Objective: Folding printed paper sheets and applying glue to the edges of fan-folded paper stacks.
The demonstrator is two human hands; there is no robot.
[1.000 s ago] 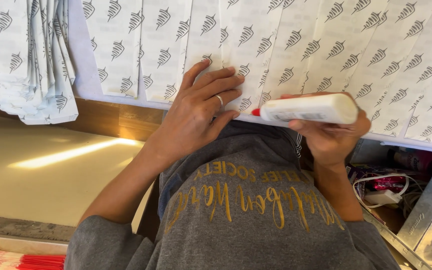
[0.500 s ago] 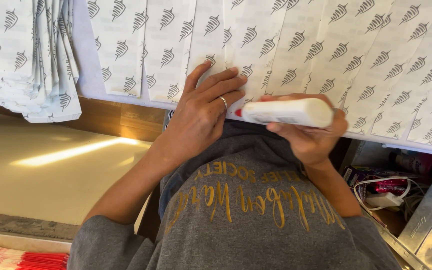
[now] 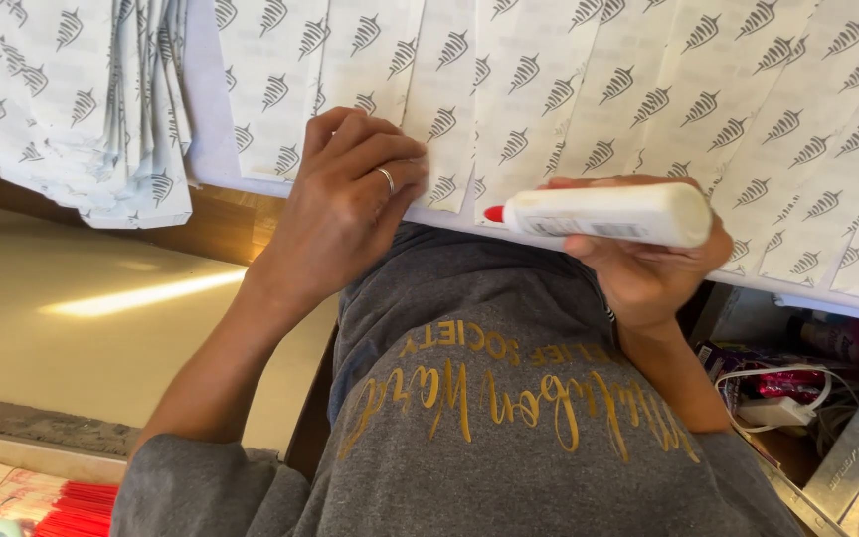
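Observation:
My right hand (image 3: 648, 264) is shut on a white glue bottle (image 3: 603, 214) held sideways, its red tip pointing left just below the near ends of the paper strips. My left hand (image 3: 345, 199), a ring on one finger, presses flat with curled fingers on the end of one white paper strip (image 3: 439, 109) printed with grey leaf marks. Several such strips lie overlapping in a row across the white table edge (image 3: 549, 239). My grey shirt with gold lettering fills the lower middle.
A stack of the same printed paper (image 3: 82, 109) lies at the far left. Beige floor (image 3: 72, 318) spreads at the left. A box with cables and small packets (image 3: 797, 388) sits at the lower right. Red items (image 3: 67, 507) show in the bottom left corner.
My right hand has slid the glue bottle left along the strip ends, its red tip closing toward my left hand. My left hand has curled its fingers down onto the strip.

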